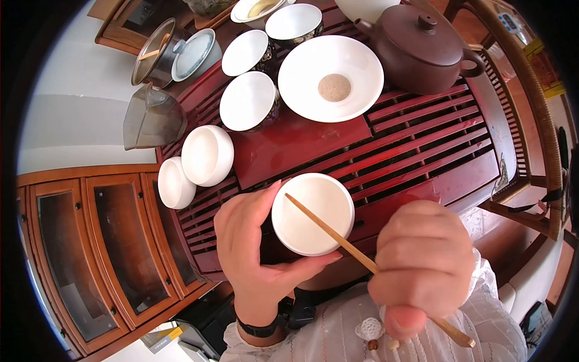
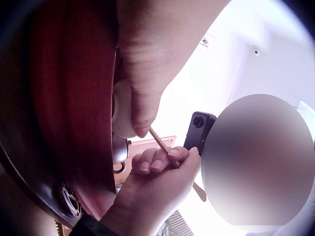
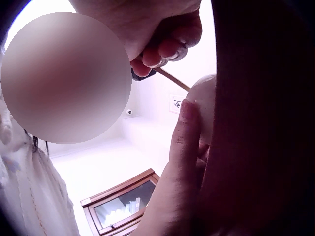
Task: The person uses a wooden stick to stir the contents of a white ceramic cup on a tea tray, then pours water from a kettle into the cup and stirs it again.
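Note:
In the head view a small white cup (image 1: 313,213) stands at the near edge of the red slatted tray (image 1: 422,130). The left hand (image 1: 256,247) grips this cup, thumb on the near side and fingers round the far left side. A thin wooden stick (image 1: 325,227) is held in the right hand (image 1: 422,259), whose fingers curl round it; its tip reaches over the inside of the cup. The left wrist view shows the thumb on the cup (image 2: 124,110) and the stick (image 2: 158,139) in the right hand (image 2: 157,182). The cup (image 3: 204,105) partly shows in the right wrist view.
Two white cups (image 1: 207,155) stand left, near a glass pitcher (image 1: 154,117). Patterned cups (image 1: 248,101), a white bowl with a strainer (image 1: 295,78) and a brown teapot (image 1: 422,51) stand along the back. A lidded bowl (image 1: 194,55) is at the back left; a chair (image 1: 543,120) stands right.

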Available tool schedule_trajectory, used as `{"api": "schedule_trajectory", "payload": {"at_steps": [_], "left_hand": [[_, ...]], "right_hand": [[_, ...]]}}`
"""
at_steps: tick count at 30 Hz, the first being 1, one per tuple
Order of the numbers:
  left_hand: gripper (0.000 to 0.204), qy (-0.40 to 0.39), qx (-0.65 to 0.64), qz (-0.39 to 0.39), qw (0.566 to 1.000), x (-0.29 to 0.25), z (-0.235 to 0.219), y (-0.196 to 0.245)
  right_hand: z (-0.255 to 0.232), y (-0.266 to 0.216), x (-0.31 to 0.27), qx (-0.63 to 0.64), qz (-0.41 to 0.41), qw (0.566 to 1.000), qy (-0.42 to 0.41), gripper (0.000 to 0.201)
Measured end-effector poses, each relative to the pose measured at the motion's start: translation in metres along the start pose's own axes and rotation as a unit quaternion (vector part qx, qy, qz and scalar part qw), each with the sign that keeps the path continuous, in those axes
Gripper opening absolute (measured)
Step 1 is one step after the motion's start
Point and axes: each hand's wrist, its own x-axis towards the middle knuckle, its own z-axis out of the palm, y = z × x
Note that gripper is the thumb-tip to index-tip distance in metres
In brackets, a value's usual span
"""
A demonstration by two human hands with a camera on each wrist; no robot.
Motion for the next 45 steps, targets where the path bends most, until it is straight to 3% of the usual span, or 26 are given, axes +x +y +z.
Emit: {"api": "schedule_trajectory", "payload": {"at_steps": [4, 15, 22, 37, 45], "left_hand": [[0.086, -0.004, 0.004, -0.002, 1.0, 0.0, -0.0006, 0.001], [0.086, 0.001, 0.001, 0.008, 1.0, 0.001, 0.0003, 0.0003], [0.086, 0.01, -0.006, -0.004, 1.0, -0.0012, 0.0013, -0.0003], [0.086, 0.001, -0.016, -0.019, 1.0, -0.001, 0.0007, 0.0], [0.085, 0.005, -0.02, -0.007, 1.0, -0.0009, 0.0012, -0.0014]], "right_hand": [[-0.0025, -0.0005, 0.0021, -0.005, -0.037, 0.999, 0.001, 0.044], [-0.0025, -0.0019, 0.0001, -0.006, 0.01, 1.0, -0.015, 0.044], [-0.0058, -0.0047, 0.0037, -0.05, 0.002, 0.999, -0.005, 0.045], [-0.0017, -0.0007, 0.0019, -0.004, -0.018, 1.0, 0.009, 0.046], [0.0005, -0.0029, 0.0016, -0.008, 0.021, 1.0, -0.001, 0.045]]}}
